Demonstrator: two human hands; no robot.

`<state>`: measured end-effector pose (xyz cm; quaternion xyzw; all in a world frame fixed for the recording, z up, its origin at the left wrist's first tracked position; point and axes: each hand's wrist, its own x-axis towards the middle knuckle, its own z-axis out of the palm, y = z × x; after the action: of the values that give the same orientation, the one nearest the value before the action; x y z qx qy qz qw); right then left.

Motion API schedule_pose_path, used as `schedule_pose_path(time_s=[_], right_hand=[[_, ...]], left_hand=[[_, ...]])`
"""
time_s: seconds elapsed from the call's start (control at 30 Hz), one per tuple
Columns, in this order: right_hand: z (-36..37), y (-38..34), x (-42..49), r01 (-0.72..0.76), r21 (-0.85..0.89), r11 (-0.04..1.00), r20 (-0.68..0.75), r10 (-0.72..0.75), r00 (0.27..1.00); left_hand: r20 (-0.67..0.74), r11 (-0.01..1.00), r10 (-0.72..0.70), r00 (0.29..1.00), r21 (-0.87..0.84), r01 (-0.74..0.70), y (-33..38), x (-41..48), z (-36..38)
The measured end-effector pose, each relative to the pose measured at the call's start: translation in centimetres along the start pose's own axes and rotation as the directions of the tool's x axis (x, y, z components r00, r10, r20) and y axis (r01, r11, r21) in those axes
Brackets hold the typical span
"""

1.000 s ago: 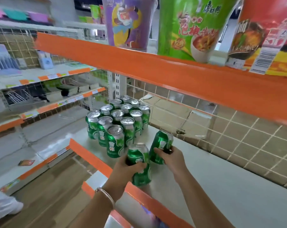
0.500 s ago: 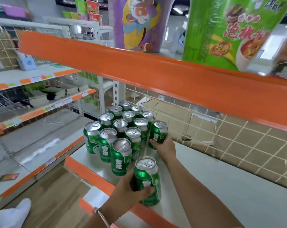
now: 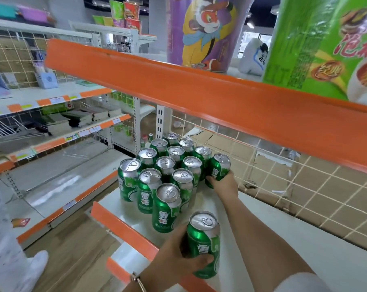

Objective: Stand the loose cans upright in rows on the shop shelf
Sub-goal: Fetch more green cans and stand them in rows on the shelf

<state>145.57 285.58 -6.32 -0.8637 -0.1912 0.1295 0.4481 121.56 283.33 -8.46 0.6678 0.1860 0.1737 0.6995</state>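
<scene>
The near can (image 3: 203, 243), held lower and closer to the camera than a second ago, stands upright at the front lip of the shelf (image 3: 283, 239). The left hand (image 3: 178, 256) grips it, fingers wrapped round its green side. Whether its base rests on the shelf cannot be told. A thin bracelet (image 3: 138, 281) circles that wrist.

The second can (image 3: 218, 169) has travelled farther. A second ago it was tilted in the air near the front. Now it stands upright at the rear right corner of the block of cans (image 3: 165, 178), just beside the last can of the back row. The right hand (image 3: 222, 183) grips its lower half, with the arm stretched across the white shelf.

The block itself has not changed. It stands in rows three wide, silver tops up, at the left end of the shelf behind the orange price strip (image 3: 123, 224).

Behind the cans, a cream wire grid (image 3: 283, 175) backs the shelf, with cardboard showing through it. Overhead, the orange edge of the upper shelf (image 3: 199, 95) crosses the view. On it stand a purple noodle tub (image 3: 205, 32) and a green noodle tub (image 3: 325, 45).
</scene>
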Motion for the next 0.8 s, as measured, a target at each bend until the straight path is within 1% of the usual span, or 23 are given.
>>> schedule_pose_path(time_s=[0.1,0.23,0.3,0.37,0.47,0.53,0.6,0.67,0.73,0.8], right_hand=[[0.1,-0.5,0.3,-0.049,-0.011,0.999,0.022,0.049,0.999],[0.0,0.1,1.8,-0.088,-0.07,0.994,0.113,0.096,0.989],[0.0,1.2,1.9,-0.084,-0.044,0.996,0.128,0.089,0.988],[-0.3,1.4,-0.1,-0.026,-0.007,1.0,0.082,0.027,0.996],[-0.5,1.1,-2.9,0.128,0.059,0.99,-0.072,-0.124,0.99],[-0.6,0.2,-4.4,0.282,0.07,0.957,-0.101,-0.275,0.956],[-0.6,-1.2,-5.4,0.403,0.048,0.914,-0.089,-0.398,0.913],[-0.5,-2.8,-5.4,0.479,0.034,0.877,-0.021,-0.478,0.878],[-0.4,-4.4,-4.9,0.53,0.017,0.848,0.16,-0.525,0.836],[-0.6,-5.5,-3.8,0.564,-0.031,0.825,0.337,-0.523,0.783]], left_hand=[[0.017,1.0,-0.004,1.0,0.0,0.004,-0.1,0.1,-0.1],[0.027,1.0,-0.022,0.999,-0.006,0.023,-0.3,0.3,0.0],[0.023,0.999,-0.024,0.999,-0.03,0.025,-0.4,0.3,0.0],[0.014,0.999,-0.021,1.0,-0.037,0.022,-0.5,0.3,0.1],[-0.004,1.0,-0.02,1.0,-0.024,0.02,-0.6,0.3,0.1],[0.001,1.0,-0.022,1.0,-0.011,0.022,-0.7,0.2,0.0],[0.006,1.0,-0.031,1.0,-0.007,0.031,-0.7,0.1,-0.1],[0.014,0.999,-0.032,0.999,-0.012,0.033,-0.6,0.0,0.0],[0.021,0.999,-0.027,0.999,-0.03,0.028,-0.5,-0.1,0.0],[0.024,0.999,-0.026,0.999,-0.044,0.027,-0.4,-0.1,-0.1]])
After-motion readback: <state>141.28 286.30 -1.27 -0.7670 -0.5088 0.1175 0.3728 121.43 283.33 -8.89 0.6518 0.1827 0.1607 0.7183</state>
